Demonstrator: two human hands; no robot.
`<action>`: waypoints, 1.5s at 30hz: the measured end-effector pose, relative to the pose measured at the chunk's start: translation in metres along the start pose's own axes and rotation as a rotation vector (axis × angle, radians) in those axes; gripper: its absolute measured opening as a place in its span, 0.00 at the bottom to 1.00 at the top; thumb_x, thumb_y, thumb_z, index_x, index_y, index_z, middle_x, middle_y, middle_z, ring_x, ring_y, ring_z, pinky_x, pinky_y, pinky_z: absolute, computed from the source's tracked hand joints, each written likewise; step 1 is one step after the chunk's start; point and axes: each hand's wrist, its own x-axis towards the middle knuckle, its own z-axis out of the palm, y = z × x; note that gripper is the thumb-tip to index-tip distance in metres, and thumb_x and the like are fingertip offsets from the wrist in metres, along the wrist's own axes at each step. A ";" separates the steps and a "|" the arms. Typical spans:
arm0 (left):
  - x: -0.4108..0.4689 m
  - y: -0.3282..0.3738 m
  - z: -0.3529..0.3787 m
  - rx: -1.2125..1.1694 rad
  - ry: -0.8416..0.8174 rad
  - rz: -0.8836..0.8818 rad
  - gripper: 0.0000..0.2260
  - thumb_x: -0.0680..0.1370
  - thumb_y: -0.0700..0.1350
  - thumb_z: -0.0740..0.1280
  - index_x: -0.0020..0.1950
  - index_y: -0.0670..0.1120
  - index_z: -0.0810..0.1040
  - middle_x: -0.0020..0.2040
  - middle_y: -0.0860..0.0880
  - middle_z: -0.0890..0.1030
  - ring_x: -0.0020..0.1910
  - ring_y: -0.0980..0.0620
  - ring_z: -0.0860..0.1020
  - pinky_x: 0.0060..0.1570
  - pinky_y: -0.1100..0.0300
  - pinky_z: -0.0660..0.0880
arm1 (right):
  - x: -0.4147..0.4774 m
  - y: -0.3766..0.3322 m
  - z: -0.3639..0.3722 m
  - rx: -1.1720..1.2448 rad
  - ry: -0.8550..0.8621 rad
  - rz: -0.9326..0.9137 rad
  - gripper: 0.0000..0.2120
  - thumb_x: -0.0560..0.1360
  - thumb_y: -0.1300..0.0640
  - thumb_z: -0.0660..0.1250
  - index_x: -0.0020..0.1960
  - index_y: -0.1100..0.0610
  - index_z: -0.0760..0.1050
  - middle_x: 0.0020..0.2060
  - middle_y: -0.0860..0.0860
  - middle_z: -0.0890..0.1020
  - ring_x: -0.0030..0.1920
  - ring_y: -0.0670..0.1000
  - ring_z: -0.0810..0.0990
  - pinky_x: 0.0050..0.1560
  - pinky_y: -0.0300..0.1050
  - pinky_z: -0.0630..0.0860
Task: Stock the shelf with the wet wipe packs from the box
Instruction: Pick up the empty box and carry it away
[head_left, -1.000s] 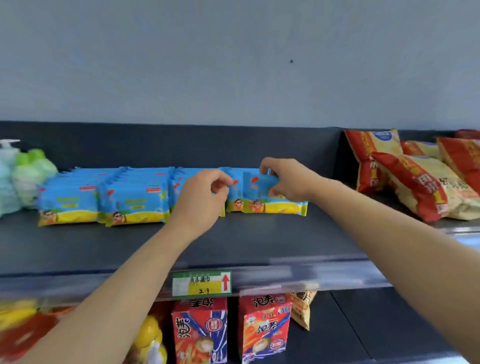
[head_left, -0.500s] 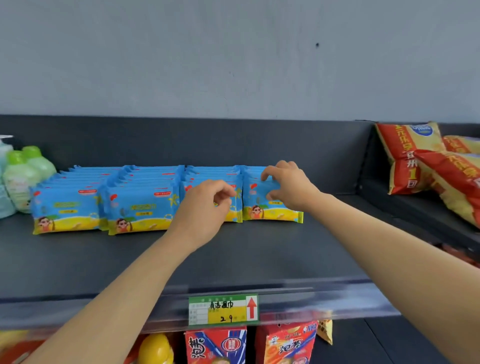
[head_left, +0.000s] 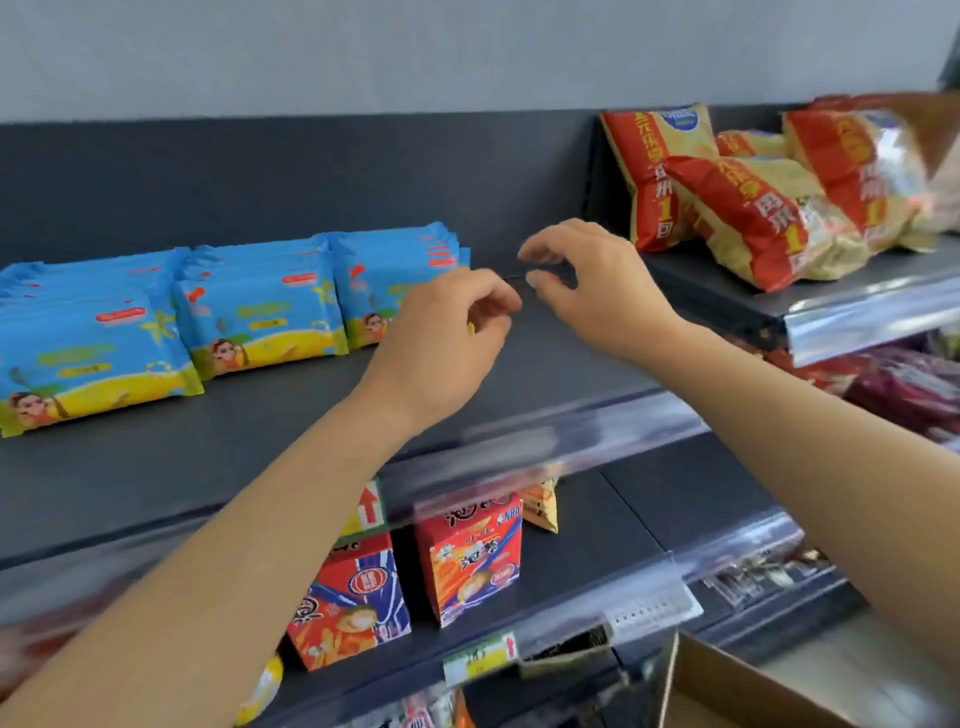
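Note:
Blue and yellow wet wipe packs (head_left: 260, 317) stand in rows on the dark shelf (head_left: 218, 457), filling its left and middle part. My left hand (head_left: 441, 343) hovers just in front of the rightmost row, fingers curled and holding nothing. My right hand (head_left: 592, 291) floats to the right of the packs over bare shelf, fingers apart and empty. A corner of the cardboard box (head_left: 737, 686) shows at the bottom right; its inside is hidden.
Red and yellow snack bags (head_left: 748, 197) lie on the neighbouring shelf to the right. Below, red snack cartons (head_left: 467, 561) stand on a lower shelf behind a clear price rail (head_left: 545, 447). A dark back panel closes the shelf behind the packs.
Both hands have let go of the packs and drawn back to the right. The view has swung right and down, bringing the box corner into sight.

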 end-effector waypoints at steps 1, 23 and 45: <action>-0.004 0.010 0.011 -0.009 -0.021 0.018 0.07 0.76 0.38 0.65 0.51 0.46 0.81 0.47 0.50 0.82 0.45 0.55 0.78 0.49 0.65 0.73 | -0.015 0.006 -0.010 0.002 0.012 0.018 0.10 0.74 0.62 0.64 0.55 0.60 0.78 0.50 0.55 0.81 0.53 0.55 0.77 0.56 0.49 0.74; -0.212 0.047 0.385 0.192 -0.826 -0.610 0.09 0.76 0.33 0.60 0.44 0.47 0.70 0.45 0.47 0.71 0.43 0.49 0.69 0.43 0.57 0.67 | -0.451 0.248 -0.025 -0.031 -0.760 0.972 0.11 0.77 0.60 0.61 0.56 0.59 0.77 0.54 0.57 0.81 0.51 0.59 0.79 0.48 0.41 0.72; -0.301 -0.033 0.476 0.581 -0.651 -0.835 0.13 0.76 0.30 0.59 0.60 0.38 0.72 0.59 0.40 0.75 0.57 0.40 0.76 0.49 0.50 0.74 | -0.554 0.268 0.056 -0.204 -0.854 1.491 0.19 0.76 0.67 0.58 0.65 0.65 0.60 0.62 0.64 0.73 0.63 0.64 0.73 0.61 0.53 0.72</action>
